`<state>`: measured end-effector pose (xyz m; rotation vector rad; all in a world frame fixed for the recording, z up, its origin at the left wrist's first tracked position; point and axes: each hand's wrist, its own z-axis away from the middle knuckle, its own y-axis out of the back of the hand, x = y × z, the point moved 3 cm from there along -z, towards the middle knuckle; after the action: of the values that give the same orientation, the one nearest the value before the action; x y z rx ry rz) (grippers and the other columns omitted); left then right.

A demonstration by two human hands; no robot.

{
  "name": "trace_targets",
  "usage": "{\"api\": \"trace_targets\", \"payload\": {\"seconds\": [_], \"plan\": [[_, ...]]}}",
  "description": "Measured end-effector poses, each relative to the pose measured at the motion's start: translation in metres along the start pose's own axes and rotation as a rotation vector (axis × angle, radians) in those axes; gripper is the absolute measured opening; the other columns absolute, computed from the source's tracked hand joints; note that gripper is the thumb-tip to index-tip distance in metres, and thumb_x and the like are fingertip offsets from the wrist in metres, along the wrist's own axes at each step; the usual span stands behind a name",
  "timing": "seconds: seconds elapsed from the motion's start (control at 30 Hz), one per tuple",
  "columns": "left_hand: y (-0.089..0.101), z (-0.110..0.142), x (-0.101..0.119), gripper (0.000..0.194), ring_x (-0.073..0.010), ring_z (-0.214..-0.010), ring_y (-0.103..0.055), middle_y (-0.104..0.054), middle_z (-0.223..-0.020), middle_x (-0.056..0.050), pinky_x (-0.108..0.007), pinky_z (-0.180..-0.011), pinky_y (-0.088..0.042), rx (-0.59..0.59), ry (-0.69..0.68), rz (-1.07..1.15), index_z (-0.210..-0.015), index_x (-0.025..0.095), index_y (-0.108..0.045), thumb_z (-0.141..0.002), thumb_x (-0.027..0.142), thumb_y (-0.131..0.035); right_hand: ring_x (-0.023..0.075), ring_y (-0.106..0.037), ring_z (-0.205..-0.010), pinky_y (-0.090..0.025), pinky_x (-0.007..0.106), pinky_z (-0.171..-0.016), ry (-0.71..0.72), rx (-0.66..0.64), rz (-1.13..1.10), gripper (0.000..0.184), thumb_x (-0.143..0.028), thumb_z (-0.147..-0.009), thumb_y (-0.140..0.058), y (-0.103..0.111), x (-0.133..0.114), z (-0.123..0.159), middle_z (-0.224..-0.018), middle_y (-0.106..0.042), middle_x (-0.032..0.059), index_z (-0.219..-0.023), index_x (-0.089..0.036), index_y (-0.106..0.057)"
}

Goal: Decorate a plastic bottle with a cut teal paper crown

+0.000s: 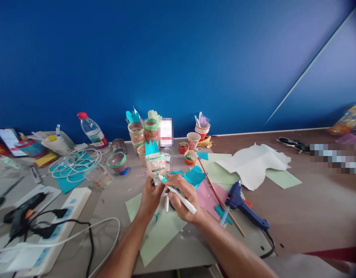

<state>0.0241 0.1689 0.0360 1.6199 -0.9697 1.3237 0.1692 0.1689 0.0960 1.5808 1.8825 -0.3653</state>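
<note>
My left hand (151,196) grips a small clear plastic cup (156,166) from below, lifted above the table. The cup carries a green and white label, and blue paper cut into points (152,147) rises from its far rim. In my right hand (185,197) is a white marker (182,200) with a teal tip. That tip is against or very near the cup's lower side; I cannot tell which. Light green paper (154,235) lies under both hands. Behind the cup stand several stacked decorated cups (136,133).
A blue hot glue gun (244,208) with a cable lies at right, near pink paper (211,195) and torn white paper (253,164). At left are a power strip (76,200), coiled white cable (76,164) and a water bottle (93,133). A blue wall (178,58) rises behind the table.
</note>
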Motion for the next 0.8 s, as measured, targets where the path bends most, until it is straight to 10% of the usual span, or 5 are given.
{"api": "trace_targets", "payload": {"seconds": [0.8], "plan": [[0.002, -0.001, 0.011, 0.038, -0.0225, -0.081, -0.063, -0.068, -0.087, -0.006, -0.033, -0.073, -0.048, 0.054, -0.027, -0.089, -0.096, 0.015, -0.061, -0.073, 0.044, -0.065, 0.0199, -0.066, -0.083, -0.053, 0.037, -0.081, -0.042, 0.036, 0.109, 0.025, -0.015, -0.083, -0.049, 0.000, 0.004, -0.001, -0.085, -0.070, 0.0039, -0.101, -0.024, -0.063]]}}
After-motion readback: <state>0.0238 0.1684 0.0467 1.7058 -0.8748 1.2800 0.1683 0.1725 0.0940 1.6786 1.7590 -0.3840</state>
